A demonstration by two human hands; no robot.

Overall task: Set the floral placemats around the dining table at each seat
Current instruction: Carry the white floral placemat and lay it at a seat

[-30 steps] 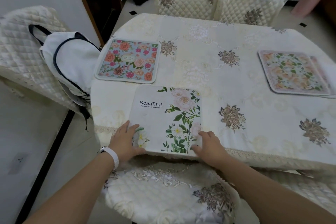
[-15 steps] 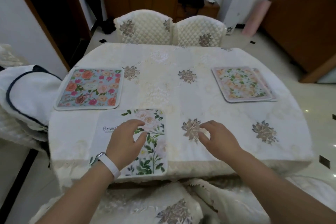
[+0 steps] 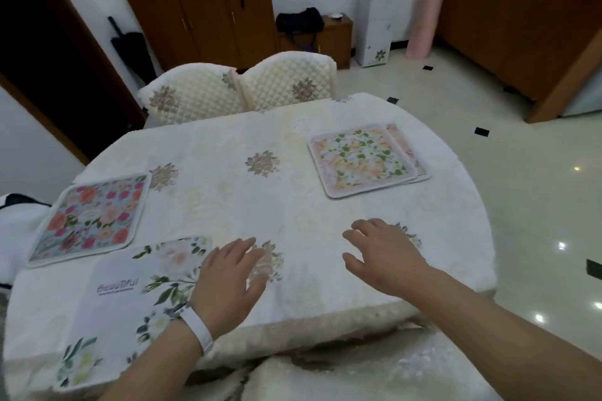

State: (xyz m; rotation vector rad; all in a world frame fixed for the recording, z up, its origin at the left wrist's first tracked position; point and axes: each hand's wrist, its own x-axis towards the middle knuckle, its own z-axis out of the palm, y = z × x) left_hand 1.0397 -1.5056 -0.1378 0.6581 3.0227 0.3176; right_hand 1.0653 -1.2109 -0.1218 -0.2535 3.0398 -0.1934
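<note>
A white placemat with green leaves and the word "BeauTiful" (image 3: 130, 299) lies flat at the near left edge of the dining table (image 3: 228, 198). Behind it, at the left side, lies a blue placemat with red and pink flowers (image 3: 89, 218). A small stack of peach and green floral placemats (image 3: 361, 159) sits at the far right. My left hand (image 3: 228, 280), with a white wristband, hovers open just right of the white mat. My right hand (image 3: 384, 254) hovers open over the cloth further right. Neither hand holds anything.
Two quilted cream chairs (image 3: 241, 88) stand at the table's far side. A cushioned chair (image 3: 342, 374) is directly below me. A white bag (image 3: 16, 225) hangs at the left. Wooden cabinets (image 3: 202, 10), a white floor unit (image 3: 379, 13) and a pink roll (image 3: 423, 26) line the back wall.
Both hands left the white placemat and moved right and forward over the tablecloth. My view lifted and swung right, so the mats slid left in the frame.
</note>
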